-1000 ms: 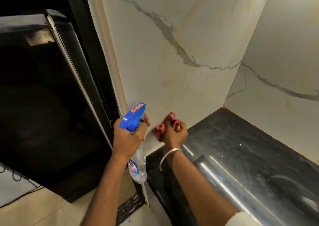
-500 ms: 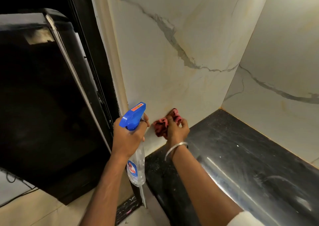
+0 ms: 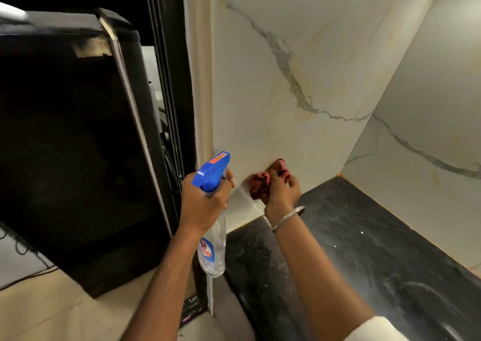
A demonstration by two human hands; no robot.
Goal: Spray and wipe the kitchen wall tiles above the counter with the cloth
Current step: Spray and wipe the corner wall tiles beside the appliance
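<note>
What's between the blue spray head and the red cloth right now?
Head view: only a bare strip of white marble-look wall tile separates the blue-topped clear spray bottle from the crumpled red cloth.

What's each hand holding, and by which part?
Left hand grips the spray bottle by its neck; right hand clutches the bunched red cloth.

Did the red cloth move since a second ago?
Yes, a little. The red cloth, held in the right hand, has slid right along the wall tile, closer to the corner where both walls meet the black counter.
</note>
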